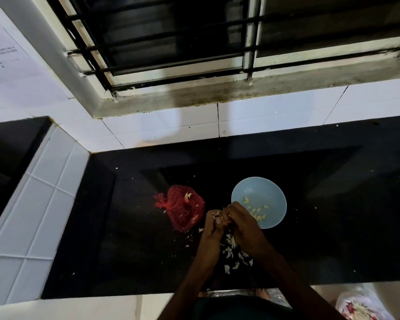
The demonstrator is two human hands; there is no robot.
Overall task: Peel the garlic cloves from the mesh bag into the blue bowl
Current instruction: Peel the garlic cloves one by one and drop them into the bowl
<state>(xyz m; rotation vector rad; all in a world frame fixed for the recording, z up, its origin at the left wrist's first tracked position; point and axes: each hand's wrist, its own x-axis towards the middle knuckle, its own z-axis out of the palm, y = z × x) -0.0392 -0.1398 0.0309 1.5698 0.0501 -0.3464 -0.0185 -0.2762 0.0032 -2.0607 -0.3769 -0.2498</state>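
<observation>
Bare black counter [333, 227] right of the blue bowl [273, 195]; mesh bag [183, 211] crowds its left.

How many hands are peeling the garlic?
2. The left hand is just right of the red mesh bag. The right hand overlaps the blue bowl's near-left rim. They meet around a garlic clove between them.

glossy black counter [333, 227], red mesh bag [183, 211]
</observation>
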